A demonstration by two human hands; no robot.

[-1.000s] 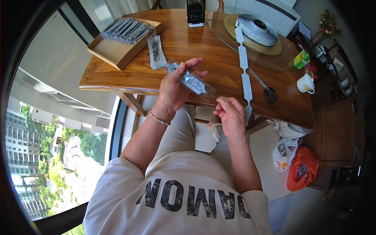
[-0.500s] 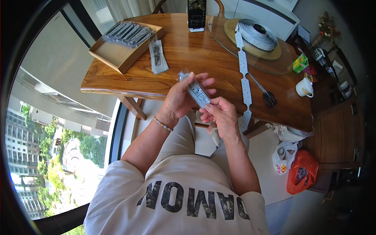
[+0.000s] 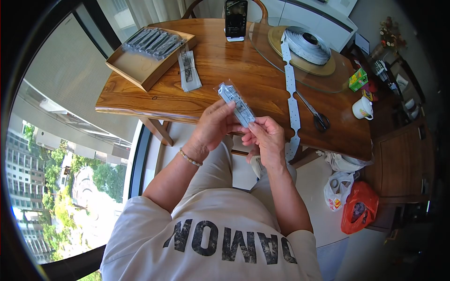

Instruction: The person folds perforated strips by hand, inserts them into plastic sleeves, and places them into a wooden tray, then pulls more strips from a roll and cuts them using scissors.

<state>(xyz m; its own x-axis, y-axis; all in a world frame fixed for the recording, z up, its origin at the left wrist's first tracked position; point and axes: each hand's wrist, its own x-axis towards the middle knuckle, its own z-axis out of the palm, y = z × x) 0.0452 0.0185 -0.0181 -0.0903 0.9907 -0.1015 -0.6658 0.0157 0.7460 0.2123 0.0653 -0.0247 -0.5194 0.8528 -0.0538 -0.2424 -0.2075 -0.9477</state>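
Observation:
Both hands hold one slim packet [image 3: 237,106] in clear plastic with printed markings, tilted above the table's near edge. My left hand [image 3: 214,124] pinches its side, thumb on top, a beaded bracelet on the wrist. At the lower end, my right hand [image 3: 265,136] grips the packet between thumb and fingers. Some pale cloth-like thing [image 3: 256,165] shows below my right hand; whether it is held I cannot tell. On the table beyond lies a flat stack of printed strips [image 3: 190,77]. Several similar dark plastic-wrapped packets [image 3: 152,42] fill the back of a wooden tray [image 3: 136,72].
A coiled white strip [image 3: 307,46] rests on a round board, its loose end [image 3: 293,112] running over the table's front edge. Scissors [image 3: 320,119] lie beside it. A phone [image 3: 236,19] stands at the back. At right are a white mug [image 3: 362,108] and a green box [image 3: 357,79].
My left hand has slid down the packet towards my right hand, uncovering its upper end. My right hand keeps its grip on the lower end.

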